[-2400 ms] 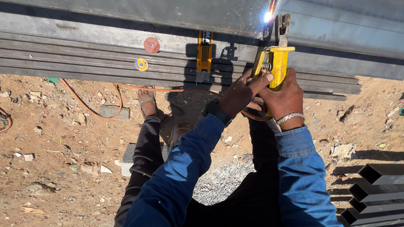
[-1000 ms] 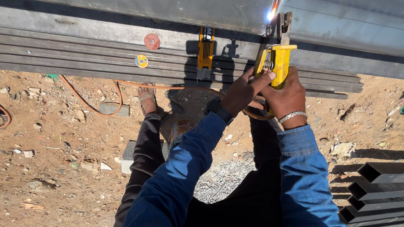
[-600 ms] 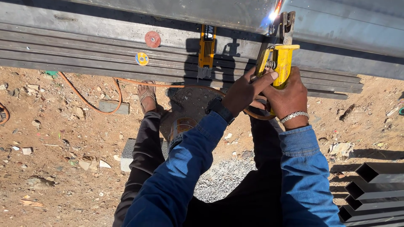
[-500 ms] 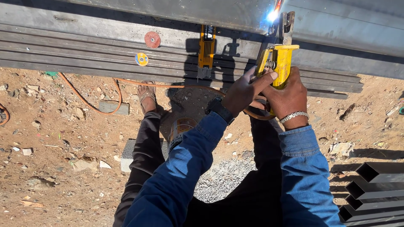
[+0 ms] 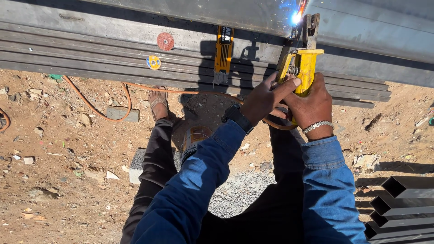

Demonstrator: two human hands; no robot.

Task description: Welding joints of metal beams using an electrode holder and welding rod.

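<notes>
Both hands are closed around the yellow electrode holder point(image 5: 302, 68): the right hand point(image 5: 312, 106) grips its handle from below, and the left hand point(image 5: 264, 97) lies against its near side, fingers steadying the head. The holder points up at the grey steel section point(image 5: 370, 34), and a blue-white arc point(image 5: 296, 18) burns at its tip where the rod meets the metal, so by the look of it a weld bead is being laid. Continuing would call for holding the tip steady at the seam with both hands firm. Left of the holder, a yellow-and-black clamp point(image 5: 223, 54) sits on the stacked steel bars point(image 5: 90, 54), with a red grinding disc point(image 5: 165, 41) and a small yellow disc point(image 5: 153, 62) further left. An orange cable point(image 5: 97, 108) trails over the dirt ground point(image 5: 54, 171) below; dark square tubes point(image 5: 402, 203) lie to the lower right. Nothing blocks the holder.
</notes>
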